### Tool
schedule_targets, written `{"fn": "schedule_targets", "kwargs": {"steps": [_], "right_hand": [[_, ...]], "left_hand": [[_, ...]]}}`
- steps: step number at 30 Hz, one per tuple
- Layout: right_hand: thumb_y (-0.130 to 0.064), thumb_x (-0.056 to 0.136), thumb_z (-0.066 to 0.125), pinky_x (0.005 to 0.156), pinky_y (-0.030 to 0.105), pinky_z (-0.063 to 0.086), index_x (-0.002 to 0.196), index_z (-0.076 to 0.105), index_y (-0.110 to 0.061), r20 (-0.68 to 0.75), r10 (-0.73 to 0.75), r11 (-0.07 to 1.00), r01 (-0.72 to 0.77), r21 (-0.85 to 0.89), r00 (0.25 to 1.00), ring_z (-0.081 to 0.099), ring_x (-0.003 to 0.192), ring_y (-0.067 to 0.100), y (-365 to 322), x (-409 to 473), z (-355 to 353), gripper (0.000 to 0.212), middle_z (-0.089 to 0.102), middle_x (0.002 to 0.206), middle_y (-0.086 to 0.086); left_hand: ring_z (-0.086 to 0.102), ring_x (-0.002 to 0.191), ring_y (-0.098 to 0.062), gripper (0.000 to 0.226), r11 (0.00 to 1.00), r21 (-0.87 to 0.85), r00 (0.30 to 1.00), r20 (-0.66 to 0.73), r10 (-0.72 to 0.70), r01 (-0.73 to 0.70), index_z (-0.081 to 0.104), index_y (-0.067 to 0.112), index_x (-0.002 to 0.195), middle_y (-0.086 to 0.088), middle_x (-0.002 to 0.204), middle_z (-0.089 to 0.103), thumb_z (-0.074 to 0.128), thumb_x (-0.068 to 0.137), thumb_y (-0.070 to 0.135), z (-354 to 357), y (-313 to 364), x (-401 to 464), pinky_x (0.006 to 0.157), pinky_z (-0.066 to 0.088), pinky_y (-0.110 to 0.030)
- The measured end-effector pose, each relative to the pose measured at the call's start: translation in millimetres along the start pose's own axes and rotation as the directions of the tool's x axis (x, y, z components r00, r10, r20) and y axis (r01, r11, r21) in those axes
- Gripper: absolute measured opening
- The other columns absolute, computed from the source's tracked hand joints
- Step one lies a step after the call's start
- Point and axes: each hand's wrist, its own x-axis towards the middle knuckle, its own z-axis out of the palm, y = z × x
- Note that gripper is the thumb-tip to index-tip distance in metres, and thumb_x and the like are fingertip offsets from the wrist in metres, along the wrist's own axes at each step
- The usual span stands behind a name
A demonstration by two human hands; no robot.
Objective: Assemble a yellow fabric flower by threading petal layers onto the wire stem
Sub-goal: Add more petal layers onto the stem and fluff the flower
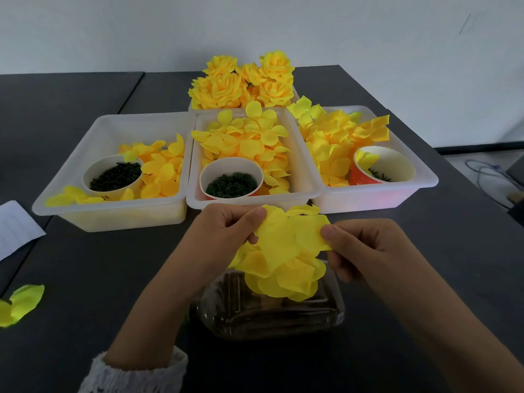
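Dark grey table [85, 265] runs back to a pale wall, with three white trays side by side across its middle. Left tray [71, 168] holds loose yellow petals and a paper cup [113, 173] of small dark green parts. Middle tray [195, 194] is heaped with petals around a second cup [231, 177] of green rings. Right tray [419, 177] carries more petals and a tipped orange cup [382, 165] with a few green bits inside. Behind the middle tray, a fourth tray is piled with finished flowers [246, 80].

Close to the viewer, both hands hold a half-built flower [283, 259] above a clear plastic box [269, 310] of dark pieces. Left hand [226, 231] is closed, pinching the top petal layer [280, 231] at its left edge between thumb and fingers. Right hand [363, 248] is closed too, pinching the same layer at its right edge. Lower layers hang beneath, over the box. No stem can be made out under the petals.

A stray petal [19, 304] lies at the table's left edge, and a white sheet of paper [15, 228] sits farther back on that side.
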Motion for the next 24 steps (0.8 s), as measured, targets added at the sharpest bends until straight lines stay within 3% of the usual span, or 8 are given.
{"fn": "schedule_targets", "kwargs": {"steps": [3,5,7,8,10,11,13,24], "right_hand": [[-0.050,0.078,0.050,0.046,0.008,0.035,0.052,0.059,-0.022,0.003,-0.010,1.000,0.010,-0.029,1.000,0.041,0.041,0.000,-2.1,1.1,-1.6,0.040,0.049,0.045,-0.004],[-0.051,0.079,0.050,0.045,0.008,0.033,0.052,0.060,-0.022,0.009,-0.011,0.998,0.012,-0.060,1.000,0.039,0.039,0.001,-1.8,1.8,-2.9,0.040,0.046,0.043,-0.007],[-0.050,0.081,0.050,0.043,0.008,0.031,0.052,0.061,-0.023,0.024,0.008,0.996,-0.005,-0.089,1.000,0.036,0.038,0.002,0.5,3.1,-4.6,0.041,0.042,0.041,-0.008],[-0.049,0.082,0.050,0.043,0.008,0.030,0.052,0.060,-0.023,0.035,0.024,0.994,-0.020,-0.103,0.999,0.035,0.038,0.002,2.6,3.9,-5.5,0.041,0.041,0.041,-0.009],[-0.048,0.084,0.050,0.043,0.008,0.029,0.051,0.060,-0.024,0.064,0.064,0.991,-0.056,-0.120,0.996,0.033,0.039,0.003,7.3,4.9,-7.6,0.042,0.039,0.042,-0.009],[-0.047,0.085,0.050,0.043,0.008,0.029,0.052,0.060,-0.024,0.078,0.079,0.991,-0.069,-0.118,0.994,0.033,0.039,0.003,9.4,4.8,-8.2,0.042,0.038,0.043,-0.009],[-0.046,0.087,0.050,0.042,0.009,0.029,0.052,0.060,-0.023,0.099,0.089,0.991,-0.078,-0.109,0.991,0.031,0.039,0.003,12.6,4.7,-8.9,0.042,0.038,0.044,-0.009],[-0.035,0.090,0.050,0.043,0.008,0.031,0.049,0.057,-0.020,0.086,0.122,0.992,-0.119,-0.039,0.989,0.035,0.038,0.001,19.0,0.7,-10.3,0.044,0.040,0.043,-0.010]], "left_hand": [[0.046,0.044,0.005,0.045,0.999,0.022,0.999,0.027,-0.027,0.027,0.066,0.030,0.050,0.016,0.045,0.054,0.055,0.093,0.036,0.3,1.6,0.2,0.052,0.035,-0.010],[0.052,0.052,0.001,0.039,0.998,0.042,0.997,0.064,-0.041,0.038,0.071,0.029,0.057,0.013,0.052,0.059,0.054,0.088,0.046,0.9,3.6,-0.4,0.063,0.044,-0.024],[0.066,0.070,-0.020,0.050,0.997,0.068,0.996,0.081,-0.038,0.032,0.076,0.013,0.077,0.000,0.069,0.071,0.052,0.081,0.056,1.2,5.6,-0.9,0.076,0.054,-0.045],[0.067,0.075,-0.026,0.052,0.997,0.079,0.997,0.078,-0.029,0.023,0.076,0.010,0.080,-0.003,0.073,0.072,0.052,0.082,0.056,1.6,6.3,-1.1,0.078,0.055,-0.047],[0.061,0.059,-0.013,0.037,0.994,0.107,0.999,0.051,0.015,-0.020,0.074,0.026,0.066,0.006,0.061,0.067,0.054,0.089,0.047,1.6,8.0,-1.1,0.064,0.053,-0.030],[0.053,0.049,-0.004,0.038,0.992,0.122,0.999,0.040,0.034,-0.039,0.069,0.035,0.057,0.012,0.053,0.061,0.055,0.091,0.043,1.6,9.9,-1.9,0.055,0.045,-0.018],[0.046,0.043,0.002,0.046,0.987,0.151,0.998,0.040,0.047,-0.053,0.062,0.042,0.048,0.017,0.045,0.054,0.056,0.093,0.038,1.6,12.1,-2.6,0.049,0.035,-0.009],[0.035,0.041,-0.005,0.047,0.987,0.135,0.996,0.037,0.080,-0.084,0.056,0.028,0.048,0.007,0.044,0.044,0.054,0.093,0.041,2.2,17.0,-0.1,0.046,0.031,-0.015]]}}
